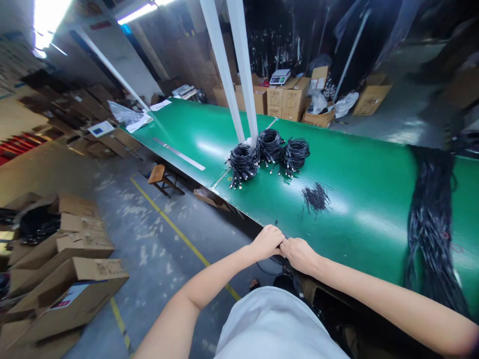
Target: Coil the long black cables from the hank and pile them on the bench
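The left hand (267, 242) and right hand (301, 255) meet at the near edge of the green table (366, 174), fingers closed on a black cable (278, 258) that loops below them. Beyond the hands lies a pile of short black ties (315, 198); farther off stand three cable coils (270, 144). Well to their right stretches a long bundle of black cables (430, 214).

Three cable coils (270, 143) sat on the table (370, 172) by two posts (243, 70), behind a pile (316, 198), perhaps of ties; a cable bundle (430, 214) lay farther right.
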### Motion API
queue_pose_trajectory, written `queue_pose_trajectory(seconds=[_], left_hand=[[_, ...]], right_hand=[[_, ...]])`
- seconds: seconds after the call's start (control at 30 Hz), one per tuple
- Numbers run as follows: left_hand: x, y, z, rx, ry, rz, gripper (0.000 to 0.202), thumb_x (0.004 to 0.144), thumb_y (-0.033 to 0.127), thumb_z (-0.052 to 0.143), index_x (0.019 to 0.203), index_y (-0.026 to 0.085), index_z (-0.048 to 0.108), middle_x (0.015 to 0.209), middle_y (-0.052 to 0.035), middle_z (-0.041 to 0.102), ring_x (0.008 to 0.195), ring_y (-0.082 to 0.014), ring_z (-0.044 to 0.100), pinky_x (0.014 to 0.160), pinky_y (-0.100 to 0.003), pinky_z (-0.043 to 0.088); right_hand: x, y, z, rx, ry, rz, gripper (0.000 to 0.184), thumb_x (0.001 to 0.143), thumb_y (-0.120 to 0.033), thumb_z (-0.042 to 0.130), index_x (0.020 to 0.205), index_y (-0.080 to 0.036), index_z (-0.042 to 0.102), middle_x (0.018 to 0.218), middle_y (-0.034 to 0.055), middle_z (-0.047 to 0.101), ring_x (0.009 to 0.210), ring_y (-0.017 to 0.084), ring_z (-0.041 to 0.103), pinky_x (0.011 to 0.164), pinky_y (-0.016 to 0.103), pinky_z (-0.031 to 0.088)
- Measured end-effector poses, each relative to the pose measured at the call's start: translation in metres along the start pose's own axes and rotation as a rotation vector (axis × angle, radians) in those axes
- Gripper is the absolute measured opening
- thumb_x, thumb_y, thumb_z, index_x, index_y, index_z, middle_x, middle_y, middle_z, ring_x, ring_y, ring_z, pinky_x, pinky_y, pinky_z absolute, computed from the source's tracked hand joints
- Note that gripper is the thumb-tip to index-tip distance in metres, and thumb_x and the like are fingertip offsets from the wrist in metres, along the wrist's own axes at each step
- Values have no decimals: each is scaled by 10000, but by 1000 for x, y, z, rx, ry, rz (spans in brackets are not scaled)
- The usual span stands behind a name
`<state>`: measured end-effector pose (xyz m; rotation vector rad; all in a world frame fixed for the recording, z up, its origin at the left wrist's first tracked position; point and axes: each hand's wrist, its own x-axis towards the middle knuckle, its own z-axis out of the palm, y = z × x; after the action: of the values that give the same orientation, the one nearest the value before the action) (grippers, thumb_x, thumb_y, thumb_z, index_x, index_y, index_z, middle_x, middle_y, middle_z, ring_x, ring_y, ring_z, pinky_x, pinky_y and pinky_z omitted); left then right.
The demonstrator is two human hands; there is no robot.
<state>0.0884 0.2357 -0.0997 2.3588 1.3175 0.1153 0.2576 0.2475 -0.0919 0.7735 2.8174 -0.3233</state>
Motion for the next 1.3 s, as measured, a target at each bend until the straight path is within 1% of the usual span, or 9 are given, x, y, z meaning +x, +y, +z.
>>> queue_pose_trajectory(seconds=[0.17,0.37,0.53,0.63,0.73,0.8,0.93,1.1,1.3], left_hand=[[0,23,37,-395,139,-390,465,855,238,634,1295,157,507,1045,-87,669,929,-207,642,856,-349,515],[-16,7,18,-399,215,-208,631,772,244,722,1372,225,526,1413,-119,546,1317,-267,505,1133,-435,374],[6,16,36,-415,-76,-449,218,869,196,532,984,163,714,1047,-139,737,1117,-299,659,1001,-430,474],[8,45,62,-575,97,-490,395,895,182,487,1275,147,591,1272,-161,659,1236,-265,601,1016,-390,475],[-3,60,69,-771,54,-260,593,819,188,625,1397,169,494,1297,-134,651,1230,-236,604,1028,-362,483],[-11,55,57,-677,25,-131,462,836,183,603,1298,197,589,1181,-105,706,1158,-235,639,1023,-398,491],[-10,30,19,-232,291,-160,483,842,213,618,1319,166,563,1360,-157,601,1335,-293,502,1147,-507,355],[7,22,19,-85,-59,-333,239,904,277,531,1046,130,654,975,-158,737,994,-291,691,925,-424,497],[18,34,73,-910,143,-555,230,773,134,609,1001,163,629,1015,-97,737,992,-237,672,852,-336,493]], right_hand=[[4,15,-1,-29,-28,122,216,890,-117,435,977,-99,632,896,140,657,804,201,626,643,284,400],[-6,4,-6,-64,-61,69,217,897,-107,436,969,-99,641,914,150,646,861,239,607,679,333,411],[0,-9,-7,-105,-71,-2,220,895,-87,425,976,-106,629,922,133,627,871,230,576,677,336,384],[5,8,-4,-116,-83,83,190,871,-75,446,948,-92,618,902,142,618,852,232,579,652,334,371],[2,27,-1,-110,-85,167,191,852,-62,455,956,-71,615,911,163,621,858,238,589,658,329,376],[-4,32,-1,-96,-79,181,219,859,-54,433,977,-59,618,934,176,626,880,244,595,677,332,387],[-11,19,-4,-26,-67,103,247,892,-107,420,1013,-84,634,983,161,646,922,241,604,732,337,414],[-6,4,-4,74,-64,146,270,880,-128,449,1054,-104,653,996,132,677,926,230,637,760,320,447],[11,3,8,205,-37,482,227,858,-89,484,914,-87,704,910,154,711,853,225,689,694,274,467]])
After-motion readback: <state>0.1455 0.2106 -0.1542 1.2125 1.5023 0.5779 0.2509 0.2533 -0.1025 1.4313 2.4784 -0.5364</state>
